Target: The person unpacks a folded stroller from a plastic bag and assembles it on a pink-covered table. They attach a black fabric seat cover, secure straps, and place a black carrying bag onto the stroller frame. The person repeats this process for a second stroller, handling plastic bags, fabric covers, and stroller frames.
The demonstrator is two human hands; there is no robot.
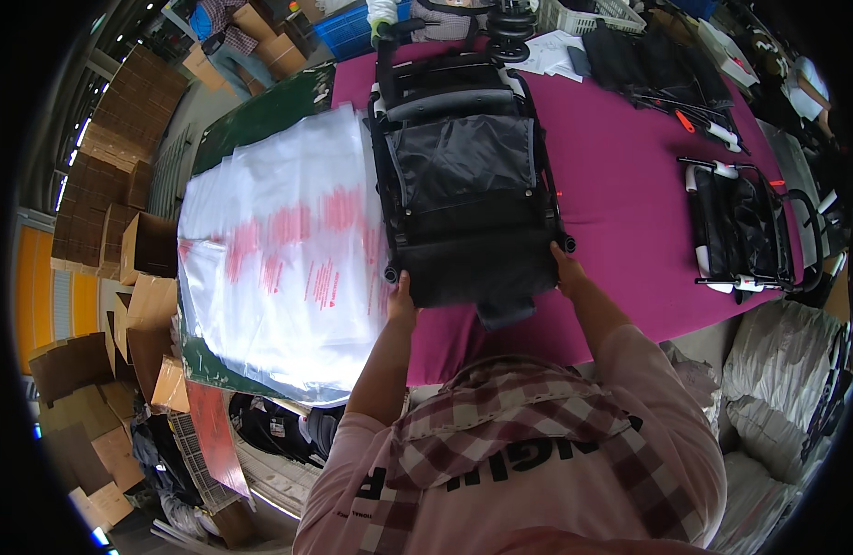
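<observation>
A folded black stroller frame (468,176) with dark fabric panels lies flat on the magenta table (620,213), running from the middle of the view up toward twelve o'clock, its near edge just above the person's hands. The left hand (401,301) grips the near left corner of the frame, at about seven o'clock of it, fingers closed around the edge beside a small wheel or tube end. The right hand (567,268) holds the near right corner, at about five o'clock of the frame, fingers wrapped on the black fabric edge. A flap of dark fabric hangs down over the table edge between the two hands. At nine o'clock of the frame, just beside it and partly under its left side, lies a stack of clear plastic bags (288,259) with red print. At three o'clock, well apart on the same table, lies a second folded stroller (745,231) with white fittings. At the far end, near twelve o'clock, another person's gloved hand (382,17) touches the frame's top. Cardboard boxes (121,277) stand piled at nine o'clock on the floor.
</observation>
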